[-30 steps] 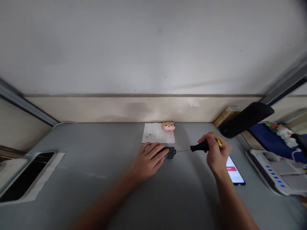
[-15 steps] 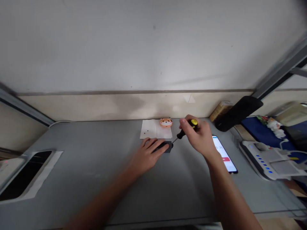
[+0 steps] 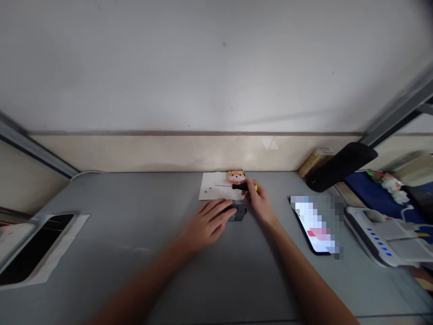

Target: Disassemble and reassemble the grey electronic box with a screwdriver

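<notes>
Screwdriver (image 3: 240,186) with a black handle and a yellow end sits in your right hand (image 3: 259,201), near the middle of the frame. You pinch its handle between your fingers and thumb, and the thin shaft points left above the white paper (image 3: 219,177). Your left hand (image 3: 208,223) is palm down just below the paper, its fingers slightly parted over the left part of a small dark box (image 3: 239,213); you leave the box's right end uncovered. Whether those fingers grip the box or only rest on it, you cannot tell from this view.

Two tiny dark pieces (image 3: 210,188) lie on the left half of the paper, and an orange case with an animal face (image 3: 236,177) is at its upper right, just behind the screwdriver's handle. To your right on the grey tabletop (image 3: 135,280) lies a phone (image 3: 313,225) with its screen lit and partly pixelated, and a white power strip (image 3: 379,234) with blue switches is at the right of the frame. A black cylinder (image 3: 341,167) leans near a book (image 3: 314,162) at the upper right. A dark-screened device (image 3: 37,246) lies on a white sheet (image 3: 64,246) at the lower left.
</notes>
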`<state>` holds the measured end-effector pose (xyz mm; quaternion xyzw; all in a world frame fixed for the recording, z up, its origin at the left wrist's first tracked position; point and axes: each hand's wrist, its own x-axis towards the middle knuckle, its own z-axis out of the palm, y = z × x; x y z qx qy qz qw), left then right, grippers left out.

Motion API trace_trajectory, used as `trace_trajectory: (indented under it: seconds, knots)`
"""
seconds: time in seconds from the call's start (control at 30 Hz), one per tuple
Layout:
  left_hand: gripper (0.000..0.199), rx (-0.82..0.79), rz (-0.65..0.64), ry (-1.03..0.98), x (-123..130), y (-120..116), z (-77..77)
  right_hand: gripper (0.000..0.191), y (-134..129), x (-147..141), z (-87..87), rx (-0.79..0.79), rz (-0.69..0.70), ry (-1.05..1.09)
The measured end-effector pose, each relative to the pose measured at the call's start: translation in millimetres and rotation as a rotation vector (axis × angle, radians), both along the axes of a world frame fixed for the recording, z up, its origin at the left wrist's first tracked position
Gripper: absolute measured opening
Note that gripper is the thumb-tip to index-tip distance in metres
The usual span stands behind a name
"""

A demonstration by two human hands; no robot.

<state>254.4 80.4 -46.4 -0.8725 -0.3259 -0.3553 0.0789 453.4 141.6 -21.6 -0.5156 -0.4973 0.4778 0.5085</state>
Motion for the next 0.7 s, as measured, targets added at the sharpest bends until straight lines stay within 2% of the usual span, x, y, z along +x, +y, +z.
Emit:
trace_trajectory:
  seconds: [0.17, 0.33, 0.53, 0.6, 0.7]
  knots:
    - [0.024, -0.061, 0.041, -0.193, -8, 2, 1.4, 0.077, 0, -1, -9.0, -0.009, 0.094, -0.053]
    - [0.021, -0.135, -0.013, -0.264, -16, 3, 5.3, 0.078, -1, -2, -7.7, -0.030, 0.130, -0.047]
    - [0.017, -0.227, -0.036, -0.311, -20, 2, 1.5, 0.074, 2, 1, -8.8, -0.059, 0.039, 0.066]
    - [0.014, -0.310, -0.018, -0.381, -19, 3, -1.8, 0.069, 3, 4, -8.6, -0.078, 0.000, 0.115]
    - [0.015, -0.516, 0.049, -0.454, -17, 6, -5.9, 0.062, 5, 7, -6.5, -0.094, -0.069, 0.163]
